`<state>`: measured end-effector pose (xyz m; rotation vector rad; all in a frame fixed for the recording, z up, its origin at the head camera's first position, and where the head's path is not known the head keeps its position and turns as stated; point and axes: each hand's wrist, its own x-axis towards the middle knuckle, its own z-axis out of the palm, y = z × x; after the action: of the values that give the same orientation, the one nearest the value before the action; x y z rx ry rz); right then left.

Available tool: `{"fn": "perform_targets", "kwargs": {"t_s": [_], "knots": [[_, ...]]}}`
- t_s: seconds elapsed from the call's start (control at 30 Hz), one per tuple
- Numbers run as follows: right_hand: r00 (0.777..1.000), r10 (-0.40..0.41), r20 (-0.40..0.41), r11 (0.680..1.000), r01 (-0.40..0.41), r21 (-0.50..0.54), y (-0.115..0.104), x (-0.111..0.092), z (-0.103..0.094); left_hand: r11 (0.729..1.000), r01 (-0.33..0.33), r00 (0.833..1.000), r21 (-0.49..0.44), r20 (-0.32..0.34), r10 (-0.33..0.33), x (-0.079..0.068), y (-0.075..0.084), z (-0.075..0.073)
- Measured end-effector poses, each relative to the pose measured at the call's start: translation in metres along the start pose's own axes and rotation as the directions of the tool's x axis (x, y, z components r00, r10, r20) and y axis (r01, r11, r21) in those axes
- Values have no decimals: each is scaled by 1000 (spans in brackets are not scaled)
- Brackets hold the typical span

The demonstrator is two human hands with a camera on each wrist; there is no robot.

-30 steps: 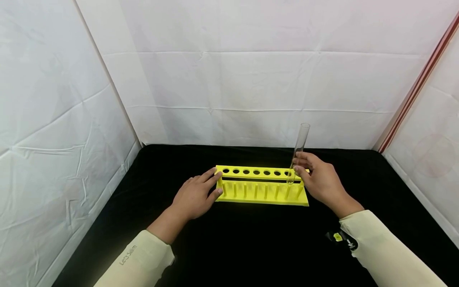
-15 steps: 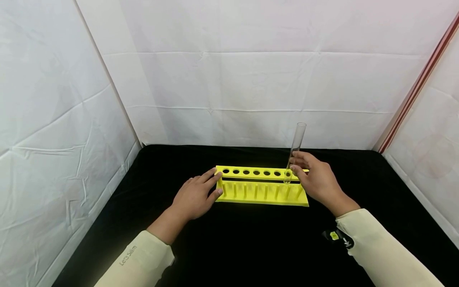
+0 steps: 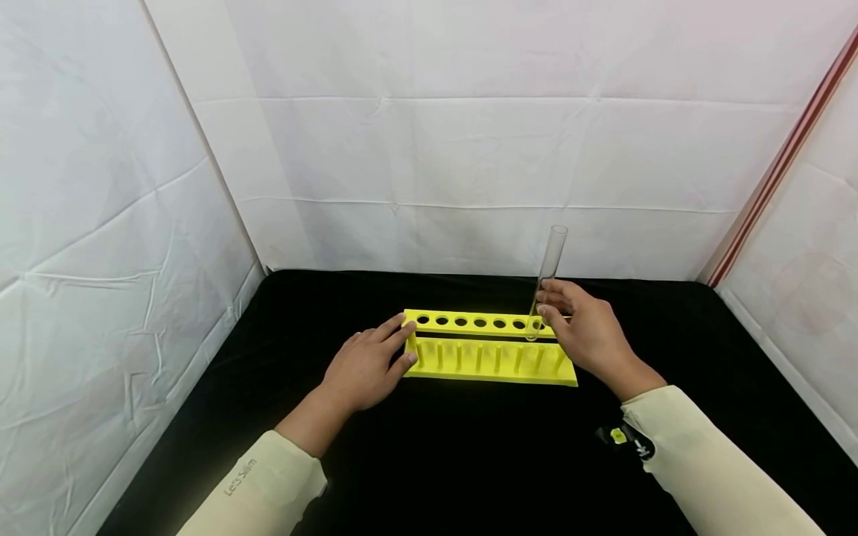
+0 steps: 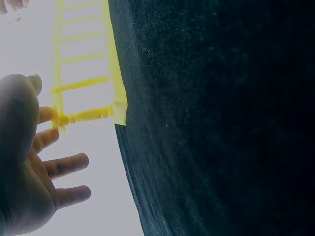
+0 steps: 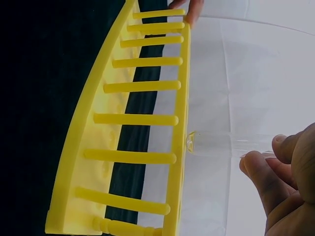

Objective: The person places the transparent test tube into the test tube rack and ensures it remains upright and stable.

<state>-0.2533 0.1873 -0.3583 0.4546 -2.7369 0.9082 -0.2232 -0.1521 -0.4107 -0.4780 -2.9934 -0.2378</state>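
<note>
A yellow test tube rack point(image 3: 469, 378) with one row of holes and a row of pegs stands lengthwise before me. My left hand point(image 3: 367, 365) touches its left end, fingers fairly straight; the left wrist view shows those fingers point(image 4: 69, 166) spread beside the end post. My right hand point(image 3: 593, 327) pinches a clear glass test tube point(image 3: 552, 257) between thumb and fingers. The tube leans slightly right at the top, over the rack's right part. In the right wrist view, the rounded bottom of the test tube point(image 5: 191, 142) is right at the top plate's upper face; contact is unclear.
Black cloth point(image 3: 429, 461) covers the table around the rack. A white sheet wall point(image 3: 429, 149) rises behind, with more sheets at the left and right. A small black device with a yellow-green mark point(image 3: 618, 436) sits at the right wrist.
My right hand has shifted a little to the left with the test tube, whose bottom has moved leftward along the row of holes. The left hand and the rack have stayed put.
</note>
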Motion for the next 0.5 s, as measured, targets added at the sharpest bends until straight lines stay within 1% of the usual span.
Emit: {"fn": "perform_targets", "kwargs": {"t_s": [0.5], "knots": [[1000,9,16,1000,-9,25,-8,7,4,1000,2,1000,8,-3,-2,0,-1,1]]}}
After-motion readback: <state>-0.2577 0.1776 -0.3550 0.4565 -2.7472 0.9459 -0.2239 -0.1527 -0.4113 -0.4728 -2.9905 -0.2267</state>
